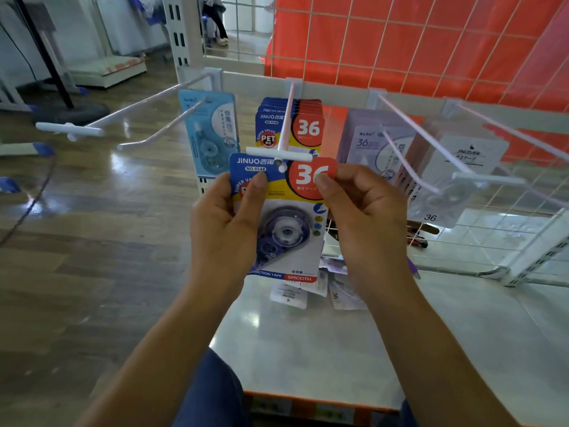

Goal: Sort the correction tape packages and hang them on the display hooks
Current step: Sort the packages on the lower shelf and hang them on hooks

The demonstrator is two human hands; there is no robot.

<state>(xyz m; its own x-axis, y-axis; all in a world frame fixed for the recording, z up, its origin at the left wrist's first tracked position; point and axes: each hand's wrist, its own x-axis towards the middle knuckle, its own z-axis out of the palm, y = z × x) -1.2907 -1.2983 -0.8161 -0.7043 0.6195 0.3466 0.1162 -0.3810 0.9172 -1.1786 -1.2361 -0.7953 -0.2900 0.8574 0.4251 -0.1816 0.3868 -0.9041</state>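
Both hands hold one blue, yellow and red JINUO correction tape package (pixel 288 229) upright at the tip of the middle display hook (pixel 284 127). My left hand (pixel 224 229) grips its left edge, thumb on the front. My right hand (pixel 366 217) pinches its upper right corner. The package's hang hole sits right at the hook's white end bar (pixel 278 154). Several matching packages (pixel 289 123) hang farther back on that hook.
A light blue package (pixel 212 131) hangs on a hook to the left; purple (pixel 375 143) and white packages (pixel 455 177) hang on hooks to the right. Loose packages (pixel 314 288) lie on the white shelf (pixel 338 349) below. A wire grid (pixel 431 41) backs the rack.
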